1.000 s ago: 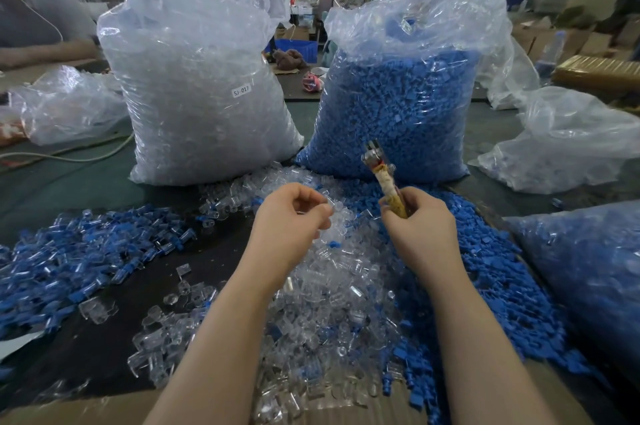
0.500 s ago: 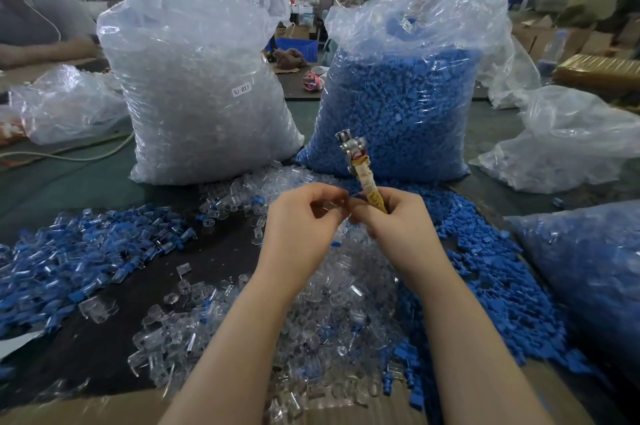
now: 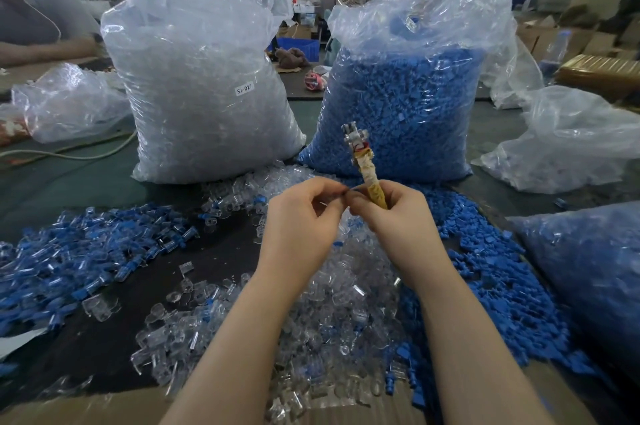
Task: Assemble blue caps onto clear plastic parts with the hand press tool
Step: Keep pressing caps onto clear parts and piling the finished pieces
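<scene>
My right hand [image 3: 391,216] grips the hand press tool [image 3: 363,163], whose tape-wrapped handle points up and ends in a metal head. My left hand [image 3: 301,216] meets it fingertip to fingertip, its fingers curled and pinching a small part that is mostly hidden between the fingertips. Below both hands lies a heap of loose clear plastic parts [image 3: 322,313]. Loose blue caps [image 3: 491,272] spread out to the right of that heap. A pile of assembled parts with blue caps [image 3: 79,251] lies on the left of the table.
A tall bag of clear parts [image 3: 204,78] and a tall bag of blue caps [image 3: 405,102] stand behind the hands. More plastic bags lie at left [image 3: 65,102] and right [image 3: 575,140], and another bag of blue pieces [image 3: 595,268] at right. Cardboard [image 3: 104,407] edges the front.
My hands, apart a second ago, have come together at the fingertips. The press tool has moved left with my right hand and stands more upright.
</scene>
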A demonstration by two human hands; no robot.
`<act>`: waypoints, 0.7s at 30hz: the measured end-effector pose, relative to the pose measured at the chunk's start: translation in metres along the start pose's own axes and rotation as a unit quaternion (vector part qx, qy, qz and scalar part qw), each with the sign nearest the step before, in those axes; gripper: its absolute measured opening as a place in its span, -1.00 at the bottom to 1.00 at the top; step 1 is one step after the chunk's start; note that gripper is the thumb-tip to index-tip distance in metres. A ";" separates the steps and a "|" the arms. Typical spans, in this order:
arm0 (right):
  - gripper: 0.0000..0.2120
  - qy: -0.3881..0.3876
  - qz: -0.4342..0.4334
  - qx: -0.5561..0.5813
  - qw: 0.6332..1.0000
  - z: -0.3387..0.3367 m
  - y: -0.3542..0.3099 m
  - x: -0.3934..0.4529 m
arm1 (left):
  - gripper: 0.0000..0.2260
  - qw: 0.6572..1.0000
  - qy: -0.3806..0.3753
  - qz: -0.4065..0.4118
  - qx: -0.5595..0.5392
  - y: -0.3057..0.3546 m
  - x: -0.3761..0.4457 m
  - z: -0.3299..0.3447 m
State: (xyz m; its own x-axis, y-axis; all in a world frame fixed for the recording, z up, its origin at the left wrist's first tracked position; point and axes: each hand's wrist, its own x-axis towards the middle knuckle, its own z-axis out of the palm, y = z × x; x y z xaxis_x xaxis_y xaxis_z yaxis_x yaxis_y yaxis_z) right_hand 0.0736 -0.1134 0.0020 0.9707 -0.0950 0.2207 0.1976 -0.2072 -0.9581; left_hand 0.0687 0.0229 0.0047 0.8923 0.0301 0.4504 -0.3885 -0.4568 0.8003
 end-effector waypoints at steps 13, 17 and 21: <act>-0.93 0.040 -0.009 0.081 0.996 -0.001 0.000 0.000 | -0.91 0.962 0.074 -0.168 -0.202 0.004 0.005 -0.001; -0.86 0.053 -0.039 0.058 0.996 0.000 -0.001 0.000 | -0.95 0.925 0.076 -0.226 -0.297 0.005 0.005 -0.001; -0.83 0.069 -0.070 0.031 0.995 0.002 0.000 0.000 | -0.98 0.907 0.056 -0.246 -0.336 0.008 0.005 -0.002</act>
State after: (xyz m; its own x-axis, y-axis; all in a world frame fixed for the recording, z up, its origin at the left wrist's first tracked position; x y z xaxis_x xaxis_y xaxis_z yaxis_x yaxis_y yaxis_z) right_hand 0.0741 -0.1116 0.0014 0.9057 -0.2037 0.3719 0.3421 -0.1673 -0.9247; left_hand 0.0701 0.0211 0.0137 0.9813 0.1915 -0.0202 -0.0353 0.2816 0.9589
